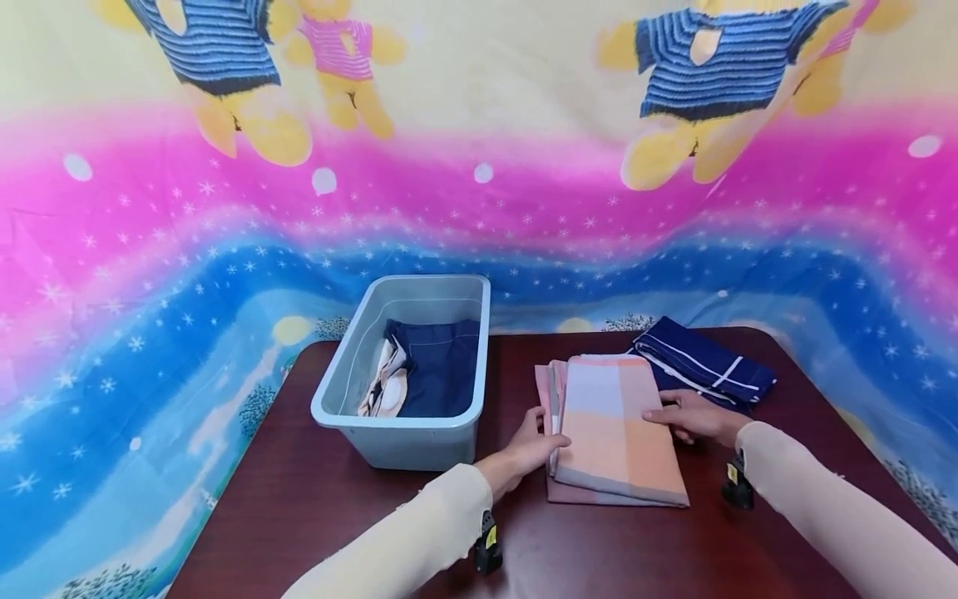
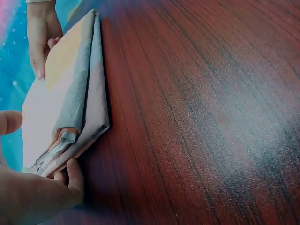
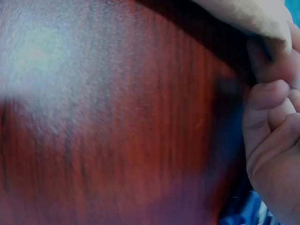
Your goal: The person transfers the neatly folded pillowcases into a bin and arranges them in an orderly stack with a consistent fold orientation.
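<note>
A folded checked cloth (image 1: 606,416) in pink, orange, white and grey lies in several layers on the table. My left hand (image 1: 524,449) grips its left edge, thumb on the upper side. In the left wrist view, fingertips (image 2: 75,176) of that hand tuck against the lower folds. At the opposite edge my right hand (image 1: 699,416) pinches the cloth, thumb on top and the other fingers beneath. The right wrist view shows curled fingers (image 3: 267,96) under a pale edge of the cloth (image 3: 248,18).
A grey-blue plastic bin (image 1: 412,445) stands left of the cloth, holding dark navy fabric (image 1: 445,366) and a pale patterned piece (image 1: 389,391). Behind my right hand lies a folded navy cloth (image 1: 692,353) with white lines. A printed curtain (image 1: 479,216) hangs behind the dark wooden table (image 1: 299,491).
</note>
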Demonstrator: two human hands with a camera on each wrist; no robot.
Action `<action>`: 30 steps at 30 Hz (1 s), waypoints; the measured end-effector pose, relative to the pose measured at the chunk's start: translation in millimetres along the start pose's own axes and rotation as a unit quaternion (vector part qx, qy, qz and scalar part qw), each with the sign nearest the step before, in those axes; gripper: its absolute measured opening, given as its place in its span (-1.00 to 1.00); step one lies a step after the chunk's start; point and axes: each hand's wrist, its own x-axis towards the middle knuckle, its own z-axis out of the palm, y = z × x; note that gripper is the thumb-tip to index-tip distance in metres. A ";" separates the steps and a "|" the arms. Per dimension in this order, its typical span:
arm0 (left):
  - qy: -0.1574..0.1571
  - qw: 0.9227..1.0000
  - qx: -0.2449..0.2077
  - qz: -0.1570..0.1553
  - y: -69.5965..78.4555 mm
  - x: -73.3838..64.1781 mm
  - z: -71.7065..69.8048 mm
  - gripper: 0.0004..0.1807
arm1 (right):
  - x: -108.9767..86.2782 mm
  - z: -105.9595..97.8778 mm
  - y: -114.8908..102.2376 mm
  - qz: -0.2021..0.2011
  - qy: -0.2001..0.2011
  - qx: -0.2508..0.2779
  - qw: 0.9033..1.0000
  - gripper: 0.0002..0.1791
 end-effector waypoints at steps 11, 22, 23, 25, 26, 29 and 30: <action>0.007 1.000 0.013 0.016 0.2 -3.9 0.6 -0.09 | 9.5 2.3 16.6 -0.002 -0.001 0.081 0.997 -0.49; -0.001 1.000 -0.008 0.015 -7.7 4.1 -5.1 -0.13 | 11.1 0.3 21.4 0.000 -0.032 0.118 0.992 -0.66; -0.002 1.000 -0.006 0.014 -8.3 4.4 -5.7 -0.14 | 11.2 0.8 20.8 0.002 -0.030 0.121 0.992 -0.66; -0.006 1.000 -0.005 0.013 -9.5 5.0 -6.5 -0.16 | 11.3 1.6 20.1 0.005 -0.026 0.122 0.992 -0.66; -0.008 1.000 -0.006 0.012 -9.8 5.1 -6.9 -0.17 | 11.2 1.9 19.9 0.006 -0.023 0.121 0.992 -0.65; -0.014 1.000 -0.006 0.011 -10.3 5.3 -7.8 -0.18 | 10.9 2.9 19.4 0.012 -0.015 0.122 0.992 -0.62; -0.015 1.000 -0.009 0.011 -10.2 5.2 -8.3 -0.18 | 10.9 3.4 19.3 0.013 -0.014 0.122 0.992 -0.61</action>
